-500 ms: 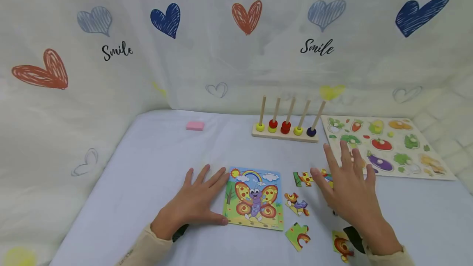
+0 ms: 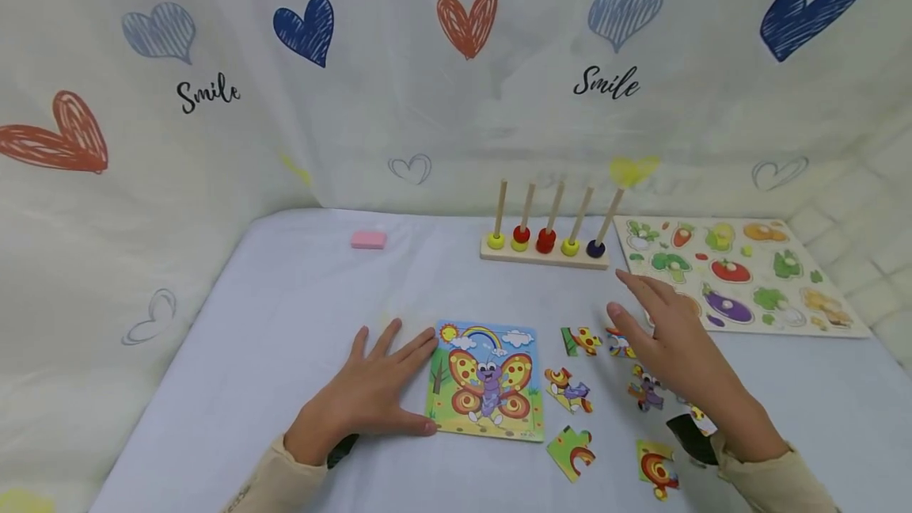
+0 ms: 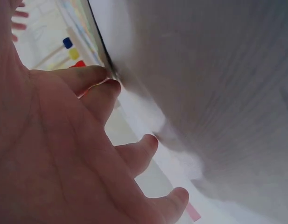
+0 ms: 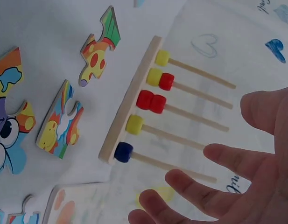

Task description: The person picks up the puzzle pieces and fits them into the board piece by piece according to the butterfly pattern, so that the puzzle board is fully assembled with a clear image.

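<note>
A square puzzle board with a butterfly picture lies on the white table. My left hand rests with spread fingers at the board's left edge; in the left wrist view its fingertips press on the table. Above the loose puzzle pieces hovers my right hand, fingers extended, with nothing in it. Under and around it lie a green corner piece, a yellow and green piece, an orange and purple piece, a purple face piece and a red and yellow piece.
Behind stands a wooden bead rack with upright pegs and coloured beads. A vegetable puzzle board lies at the back right, partly overlapped by my right hand in the head view. A pink block sits at the back left.
My right hand has tilted onto its side, its fingers drawing together, uncovering pieces beneath it. My left hand stays at the board's edge. The head view has shifted slightly.
</note>
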The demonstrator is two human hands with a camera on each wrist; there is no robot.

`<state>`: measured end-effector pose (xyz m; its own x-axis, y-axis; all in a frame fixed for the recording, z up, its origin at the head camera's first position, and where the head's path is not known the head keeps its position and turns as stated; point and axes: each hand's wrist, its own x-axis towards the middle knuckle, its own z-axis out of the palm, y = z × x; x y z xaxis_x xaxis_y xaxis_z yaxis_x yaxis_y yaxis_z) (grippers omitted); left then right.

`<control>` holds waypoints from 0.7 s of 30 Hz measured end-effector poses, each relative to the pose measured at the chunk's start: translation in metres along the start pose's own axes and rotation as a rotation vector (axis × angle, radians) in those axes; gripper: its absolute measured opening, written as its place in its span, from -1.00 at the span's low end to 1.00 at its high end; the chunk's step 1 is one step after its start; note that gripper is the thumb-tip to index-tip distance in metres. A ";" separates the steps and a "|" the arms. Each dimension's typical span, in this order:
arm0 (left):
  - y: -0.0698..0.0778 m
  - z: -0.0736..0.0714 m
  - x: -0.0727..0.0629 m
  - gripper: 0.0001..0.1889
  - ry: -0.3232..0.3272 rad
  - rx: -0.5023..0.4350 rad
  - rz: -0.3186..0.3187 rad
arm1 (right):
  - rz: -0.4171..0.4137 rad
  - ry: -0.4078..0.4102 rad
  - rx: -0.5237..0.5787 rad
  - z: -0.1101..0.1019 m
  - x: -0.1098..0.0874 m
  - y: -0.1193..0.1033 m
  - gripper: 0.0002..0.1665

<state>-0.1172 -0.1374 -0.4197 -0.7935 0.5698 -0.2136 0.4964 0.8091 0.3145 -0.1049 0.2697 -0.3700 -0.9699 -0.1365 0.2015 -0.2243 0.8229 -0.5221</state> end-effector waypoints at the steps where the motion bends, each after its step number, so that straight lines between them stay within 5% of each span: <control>1: 0.000 0.000 0.000 0.19 0.001 -0.005 0.000 | 0.000 -0.014 0.009 0.000 0.000 0.001 -0.29; 21: -0.002 -0.001 -0.002 0.15 -0.014 -0.084 0.003 | -0.003 -0.126 -0.005 -0.003 -0.004 0.041 -0.36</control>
<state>-0.1168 -0.1400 -0.4193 -0.7868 0.5747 -0.2249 0.4670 0.7927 0.3919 -0.1105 0.3053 -0.3899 -0.9736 -0.2068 0.0969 -0.2267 0.8251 -0.5174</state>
